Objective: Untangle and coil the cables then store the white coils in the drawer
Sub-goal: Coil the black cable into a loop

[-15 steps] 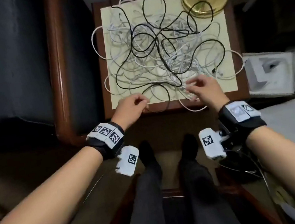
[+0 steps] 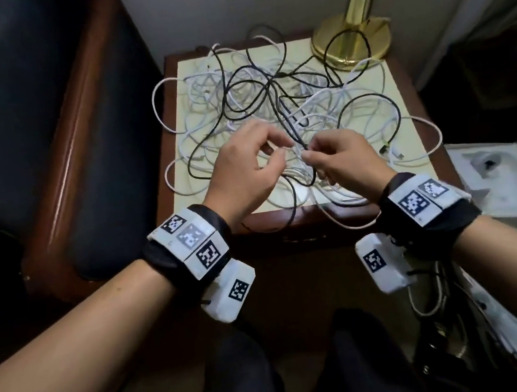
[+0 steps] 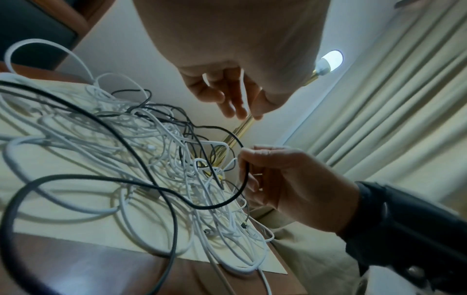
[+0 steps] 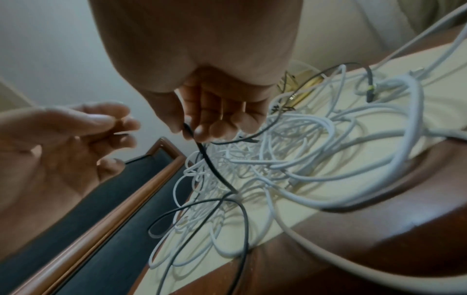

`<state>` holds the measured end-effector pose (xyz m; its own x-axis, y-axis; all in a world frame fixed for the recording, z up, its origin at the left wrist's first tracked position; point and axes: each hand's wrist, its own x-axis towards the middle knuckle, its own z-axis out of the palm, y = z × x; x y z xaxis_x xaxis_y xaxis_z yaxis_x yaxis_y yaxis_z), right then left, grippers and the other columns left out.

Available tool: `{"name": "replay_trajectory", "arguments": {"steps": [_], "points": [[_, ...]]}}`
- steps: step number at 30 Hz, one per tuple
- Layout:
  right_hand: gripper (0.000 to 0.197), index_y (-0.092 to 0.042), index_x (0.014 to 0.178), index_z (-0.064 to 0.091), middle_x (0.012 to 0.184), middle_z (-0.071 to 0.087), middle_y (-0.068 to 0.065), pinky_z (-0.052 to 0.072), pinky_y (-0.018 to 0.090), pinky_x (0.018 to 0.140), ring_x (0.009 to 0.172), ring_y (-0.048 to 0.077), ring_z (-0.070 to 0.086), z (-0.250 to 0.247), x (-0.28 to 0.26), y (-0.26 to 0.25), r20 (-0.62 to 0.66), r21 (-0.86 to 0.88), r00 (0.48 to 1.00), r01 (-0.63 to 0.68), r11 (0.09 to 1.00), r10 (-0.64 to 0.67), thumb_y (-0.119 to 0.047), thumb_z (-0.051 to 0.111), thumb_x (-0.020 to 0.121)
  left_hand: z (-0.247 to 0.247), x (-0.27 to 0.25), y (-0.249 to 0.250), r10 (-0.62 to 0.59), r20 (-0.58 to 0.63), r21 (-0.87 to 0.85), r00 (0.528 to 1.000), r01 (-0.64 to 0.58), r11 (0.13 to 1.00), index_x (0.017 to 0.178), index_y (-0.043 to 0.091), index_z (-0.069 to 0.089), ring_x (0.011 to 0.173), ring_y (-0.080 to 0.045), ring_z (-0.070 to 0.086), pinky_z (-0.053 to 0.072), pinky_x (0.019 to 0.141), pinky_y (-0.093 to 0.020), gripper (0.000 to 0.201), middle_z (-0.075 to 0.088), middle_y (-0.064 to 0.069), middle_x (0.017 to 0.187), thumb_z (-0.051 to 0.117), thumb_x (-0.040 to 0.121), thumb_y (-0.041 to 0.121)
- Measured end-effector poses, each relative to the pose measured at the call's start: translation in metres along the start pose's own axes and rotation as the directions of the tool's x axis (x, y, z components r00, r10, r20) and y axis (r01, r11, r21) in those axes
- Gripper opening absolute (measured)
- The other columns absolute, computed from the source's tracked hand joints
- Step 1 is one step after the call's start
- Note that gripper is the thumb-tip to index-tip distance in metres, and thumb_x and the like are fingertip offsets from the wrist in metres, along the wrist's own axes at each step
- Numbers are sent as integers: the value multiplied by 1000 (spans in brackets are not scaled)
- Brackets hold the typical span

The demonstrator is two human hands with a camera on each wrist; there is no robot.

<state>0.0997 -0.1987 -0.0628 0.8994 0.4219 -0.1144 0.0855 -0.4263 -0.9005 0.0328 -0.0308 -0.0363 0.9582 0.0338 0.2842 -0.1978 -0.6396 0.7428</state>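
A tangle of white cables (image 2: 311, 108) and black cables (image 2: 238, 94) lay spread over the cream mat (image 2: 402, 103) on the wooden nightstand (image 2: 286, 225); the heap had no single long axis, its loops running every way, though several white loops spilled over the near edge and the left and right sides of the mat; two plug ends (image 2: 488, 140) lay near the right edge, pointing roughly right. The left hand (image 2: 244, 168) was raised over the near part of the heap, thumb and forefinger pinched on a white strand, the other fingers loosely curled; the right hand (image 2: 340, 159) was just beside it, fingertips nearly touching the left's, clamped on a black cable (image 3: 242, 179) that hung down from the fingers in a steep line and then looped back into the pile; whether it also held a white strand I could not tell. A brass lamp base (image 2: 351, 37) stood on the far right corner of the mat, with a black loop lying over it and white strands against it; a dark padded headboard with a wooden frame (image 2: 60, 155) ran along the left; a white tray-like object (image 2: 502, 179) sat to the right of the nightstand.
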Motion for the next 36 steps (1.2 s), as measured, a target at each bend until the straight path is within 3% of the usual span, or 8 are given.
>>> {"name": "replay_trajectory", "arguments": {"steps": [4,7,14,19,26,29,32,36], "points": [[28,-8,64,49,51,43,0,35,16,42,39,2,40,0,-26,-19,64,112,991,114,987,-121,3,61,87,0,-11,-1,167,-20,96,986,-165,982,110,16,64,119,-15,49,38,105,-33,37,53,1,120,55,77,5],[27,-7,66,50,52,54,-3,32,15,34,35,6,43,2,-71,-36,68,148,979,179,973,-190,8,59,86,-4,-34,17,206,13,186,979,-204,961,117,19,61,125,-15,44,29,110,-30,47,55,3,128,53,74,1],[26,-10,70,51,54,52,17,27,18,31,29,18,41,-29,-150,-84,17,166,966,251,954,-257,6,49,91,-36,-60,69,144,-4,311,990,-136,941,100,15,69,94,-14,46,40,88,-35,13,60,7,92,62,93,23],[29,-7,64,52,53,47,14,25,13,30,28,12,33,-65,-184,-119,-102,148,926,376,915,-364,6,53,91,-59,-69,87,178,46,488,983,-178,854,94,14,66,98,-24,52,42,86,-39,21,66,-4,96,55,97,32],[31,-15,60,58,49,47,3,24,21,43,47,16,33,-102,-201,-148,-273,305,874,474,826,-402,1,55,86,-91,-79,84,-20,-15,532,1000,25,846,95,12,63,89,-27,57,32,67,-29,24,60,-7,87,54,97,33],[29,-8,65,54,49,50,4,23,18,36,37,13,32,-111,-210,-156,-338,306,848,509,805,-408,4,49,91,-102,-78,85,-86,-71,480,994,109,871,105,15,64,94,-27,60,35,70,-29,23,66,-8,97,55,97,34],[28,-6,67,54,53,52,6,26,18,36,37,14,35,-112,-210,-151,-344,328,857,493,806,-384,-1,49,94,-109,-72,99,-73,-181,338,981,132,932,96,13,64,76,-18,59,35,61,-23,18,64,0,81,53,99,27],[24,-5,69,58,52,55,8,28,20,41,37,15,38,-113,-201,-133,-244,204,929,330,922,-279,-12,59,92,-116,-55,126,-229,-225,-338,947,145,930,84,11,49,57,-16,65,47,62,-27,25,70,-3,67,38,105,17]]}}
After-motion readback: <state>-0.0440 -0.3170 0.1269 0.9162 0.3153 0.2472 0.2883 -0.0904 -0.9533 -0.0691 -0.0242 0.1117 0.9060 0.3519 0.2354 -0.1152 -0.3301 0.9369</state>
